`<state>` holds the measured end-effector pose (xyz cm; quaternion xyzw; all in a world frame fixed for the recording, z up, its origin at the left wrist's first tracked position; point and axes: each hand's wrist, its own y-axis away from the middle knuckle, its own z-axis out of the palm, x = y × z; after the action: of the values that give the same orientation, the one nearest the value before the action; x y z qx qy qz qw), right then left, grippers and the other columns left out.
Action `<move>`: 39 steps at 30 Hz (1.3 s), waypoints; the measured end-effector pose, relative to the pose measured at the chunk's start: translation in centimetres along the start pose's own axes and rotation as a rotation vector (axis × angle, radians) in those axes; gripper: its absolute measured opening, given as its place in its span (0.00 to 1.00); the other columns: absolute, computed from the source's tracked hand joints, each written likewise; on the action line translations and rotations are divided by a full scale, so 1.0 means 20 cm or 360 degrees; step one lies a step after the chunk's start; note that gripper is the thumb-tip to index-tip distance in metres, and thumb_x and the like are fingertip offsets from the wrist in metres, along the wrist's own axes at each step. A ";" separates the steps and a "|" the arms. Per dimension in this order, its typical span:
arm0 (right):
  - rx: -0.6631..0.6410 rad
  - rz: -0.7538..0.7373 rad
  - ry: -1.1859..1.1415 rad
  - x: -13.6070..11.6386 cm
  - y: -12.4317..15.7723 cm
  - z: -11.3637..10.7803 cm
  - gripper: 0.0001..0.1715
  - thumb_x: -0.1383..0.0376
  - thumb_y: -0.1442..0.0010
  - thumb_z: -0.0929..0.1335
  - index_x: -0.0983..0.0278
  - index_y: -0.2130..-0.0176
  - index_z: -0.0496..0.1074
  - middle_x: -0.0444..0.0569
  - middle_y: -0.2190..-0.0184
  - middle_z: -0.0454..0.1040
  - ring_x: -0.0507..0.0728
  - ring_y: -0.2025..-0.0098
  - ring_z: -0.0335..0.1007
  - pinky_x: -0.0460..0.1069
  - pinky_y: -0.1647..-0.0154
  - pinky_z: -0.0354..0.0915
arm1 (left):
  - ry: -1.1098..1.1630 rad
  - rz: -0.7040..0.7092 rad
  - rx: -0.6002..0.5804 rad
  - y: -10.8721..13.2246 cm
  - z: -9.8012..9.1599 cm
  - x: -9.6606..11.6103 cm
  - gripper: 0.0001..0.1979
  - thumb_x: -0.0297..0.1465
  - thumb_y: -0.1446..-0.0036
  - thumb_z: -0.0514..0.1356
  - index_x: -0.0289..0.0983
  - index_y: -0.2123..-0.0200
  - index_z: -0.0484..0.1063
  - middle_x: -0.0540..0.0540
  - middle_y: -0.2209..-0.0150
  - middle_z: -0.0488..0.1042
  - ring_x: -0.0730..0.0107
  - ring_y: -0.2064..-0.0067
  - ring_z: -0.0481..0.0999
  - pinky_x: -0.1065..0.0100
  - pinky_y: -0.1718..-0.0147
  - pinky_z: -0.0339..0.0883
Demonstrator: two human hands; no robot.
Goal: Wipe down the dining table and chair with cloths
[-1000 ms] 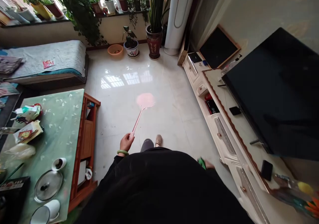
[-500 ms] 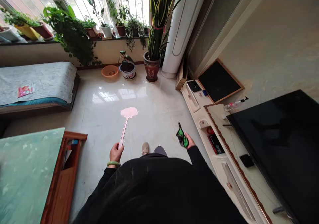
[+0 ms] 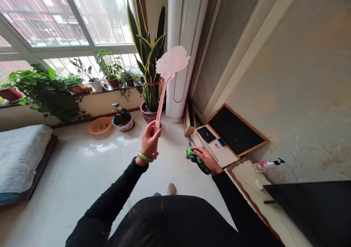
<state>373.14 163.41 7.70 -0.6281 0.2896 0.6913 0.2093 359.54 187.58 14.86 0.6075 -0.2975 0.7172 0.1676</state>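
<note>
Gripping a flyswatter (image 3: 168,75), left hand (image 3: 149,141) clears cabinet edge (image 3: 241,181); right hand (image 3: 205,160) clutches something green (image 3: 196,158).

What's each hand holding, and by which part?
The left hand grips a pink fly swatter by its handle's lower end. The right hand holds what looks like a green cloth; where it grips cannot be told.
</note>
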 end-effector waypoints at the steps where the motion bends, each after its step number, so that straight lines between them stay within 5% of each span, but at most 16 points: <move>1: -0.0111 -0.0134 0.0126 -0.12 -0.17 0.04 0.32 0.39 0.40 0.76 0.63 0.54 0.82 0.54 0.56 0.82 0.62 0.52 0.79 0.56 0.48 0.75 | 0.0084 0.0034 -0.0032 -0.15 0.10 0.02 0.29 0.42 0.49 0.75 0.39 0.45 0.76 0.52 0.68 0.74 0.72 0.69 0.71 0.69 0.67 0.66; 5: -0.0374 -0.0738 0.0723 -0.63 -0.79 0.20 0.24 0.46 0.36 0.76 0.61 0.52 0.81 0.51 0.51 0.81 0.60 0.48 0.77 0.55 0.41 0.70 | 0.0311 0.0195 -0.0115 -0.74 0.42 0.12 0.27 0.41 0.49 0.77 0.40 0.48 0.76 0.52 0.68 0.74 0.73 0.67 0.72 0.70 0.66 0.68; 9: -0.0072 -0.1022 0.1007 -0.98 -1.23 0.22 0.30 0.50 0.39 0.79 0.62 0.44 0.75 0.51 0.52 0.81 0.61 0.54 0.78 0.54 0.51 0.74 | 0.0459 0.0353 -0.0194 -1.31 0.61 0.25 0.23 0.35 0.48 0.77 0.40 0.50 0.75 0.51 0.64 0.74 0.73 0.63 0.74 0.70 0.61 0.70; 13: 0.0268 -0.1442 0.1080 -1.17 -1.59 0.07 0.45 0.54 0.37 0.77 0.57 0.28 0.62 0.54 0.39 0.76 0.65 0.42 0.78 0.57 0.45 0.77 | 0.0616 0.0366 -0.0305 -1.82 0.82 0.35 0.22 0.31 0.44 0.75 0.42 0.50 0.72 0.51 0.61 0.73 0.71 0.59 0.77 0.69 0.56 0.72; 19: 0.0494 -0.1892 0.1503 -1.52 -2.11 -0.31 0.36 0.52 0.35 0.76 0.55 0.32 0.71 0.54 0.41 0.77 0.67 0.42 0.78 0.60 0.43 0.78 | 0.0763 0.0549 -0.0427 -2.49 1.28 0.46 0.21 0.24 0.43 0.75 0.40 0.50 0.71 0.48 0.55 0.74 0.64 0.48 0.80 0.65 0.49 0.76; 25: 0.0645 -0.2276 0.1646 -1.90 -2.49 -0.71 0.38 0.50 0.36 0.77 0.56 0.32 0.72 0.56 0.40 0.77 0.69 0.41 0.76 0.63 0.42 0.78 | 0.0685 0.0801 -0.0471 -2.89 1.74 0.74 0.15 0.30 0.31 0.65 0.34 0.44 0.69 0.45 0.42 0.74 0.59 0.40 0.80 0.64 0.47 0.73; 29: 0.0611 -0.2474 0.1600 -2.21 -2.71 -0.96 0.39 0.55 0.36 0.78 0.57 0.30 0.72 0.54 0.38 0.77 0.69 0.37 0.76 0.65 0.36 0.75 | 0.0546 0.0874 -0.0432 -3.09 1.98 1.00 0.14 0.29 0.29 0.63 0.33 0.44 0.67 0.46 0.51 0.78 0.57 0.42 0.83 0.64 0.50 0.75; 32: 0.0620 -0.2564 0.1420 -2.49 -2.86 -1.13 0.40 0.63 0.39 0.79 0.63 0.31 0.74 0.55 0.36 0.78 0.65 0.35 0.76 0.60 0.31 0.71 | 0.0629 0.0851 -0.0501 -3.25 2.09 1.10 0.15 0.33 0.28 0.64 0.36 0.43 0.69 0.47 0.54 0.78 0.55 0.43 0.84 0.62 0.50 0.77; 35: 0.0692 -0.2578 0.1164 -2.82 -3.02 -1.25 0.33 0.69 0.40 0.77 0.70 0.37 0.78 0.54 0.39 0.80 0.59 0.36 0.77 0.51 0.31 0.69 | 0.0694 0.0823 -0.0518 -3.40 2.13 1.02 0.18 0.37 0.26 0.63 0.36 0.39 0.70 0.45 0.52 0.78 0.58 0.45 0.85 0.60 0.48 0.78; 39: 0.0684 -0.2438 0.0791 -3.26 -3.26 -1.29 0.22 0.68 0.35 0.71 0.77 0.44 0.80 0.44 0.51 0.85 0.52 0.44 0.79 0.40 0.48 0.68 | 0.0673 0.0766 -0.0439 -3.51 2.11 0.73 0.24 0.39 0.31 0.69 0.40 0.36 0.70 0.43 0.49 0.78 0.60 0.46 0.83 0.59 0.44 0.77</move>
<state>443.10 199.64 62.17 -0.7319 -0.0543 0.1286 0.6670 431.40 213.14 48.22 0.3296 -0.4851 0.7991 0.1322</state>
